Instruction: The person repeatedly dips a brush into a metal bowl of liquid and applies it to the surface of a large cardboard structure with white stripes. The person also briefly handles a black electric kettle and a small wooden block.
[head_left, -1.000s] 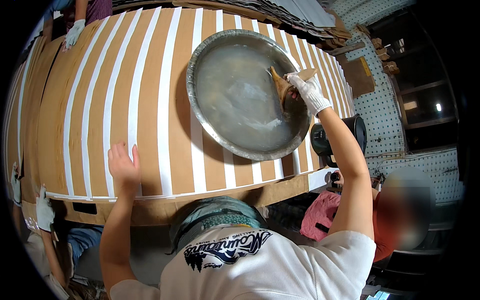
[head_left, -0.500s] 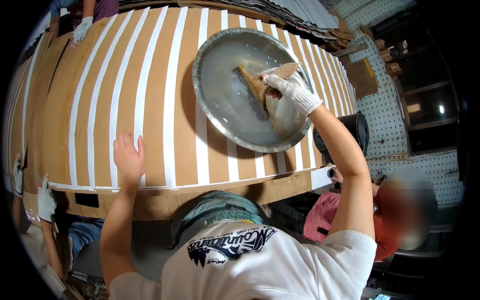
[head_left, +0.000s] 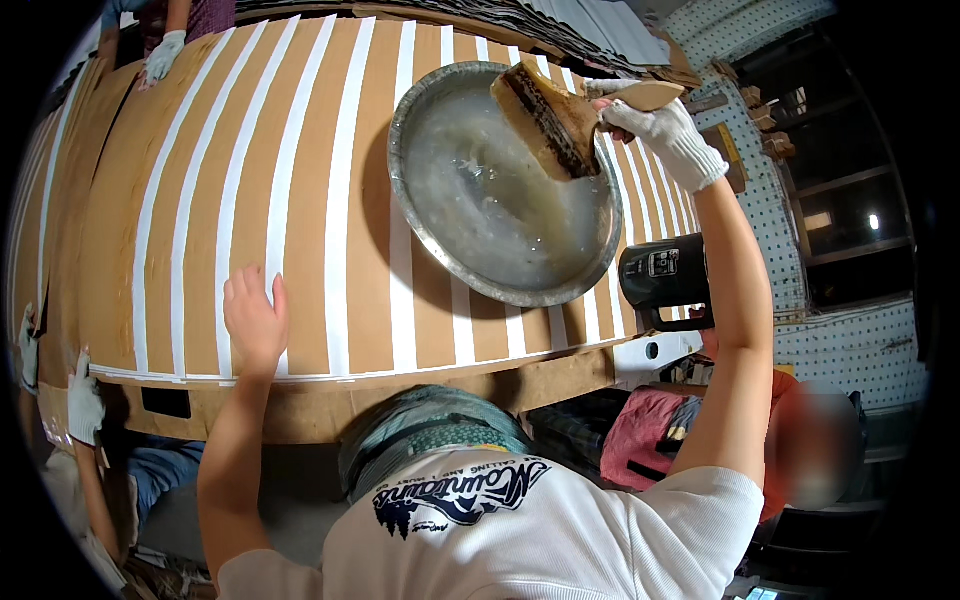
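Note:
In my gloved right hand (head_left: 660, 135) is the handle of a wide, flat brush (head_left: 550, 120) with a wooden body. The brush is raised over the far right rim of a round metal basin (head_left: 500, 292), tilted, its dark bristle edge toward the basin. Cloudy greyish liquid (head_left: 470, 210) fills the basin, its surface rippled. My bare left hand (head_left: 256, 318) rests with fingers extended on a brown board (head_left: 310, 180) crossed by white strips (head_left: 345, 230), near its front edge, holding nothing.
A dark mug-like container with a handle (head_left: 665, 275) stands right of the basin. Co-workers' gloved hands are at the far left (head_left: 160, 60) and near left (head_left: 85, 400). Another person in red (head_left: 785, 430) is at the right. Stacked sheets (head_left: 590, 30) lie behind the table.
My right hand has lifted the brush out of the liquid and moved it up and to the right. My left hand has barely moved. The dark container now shows more fully.

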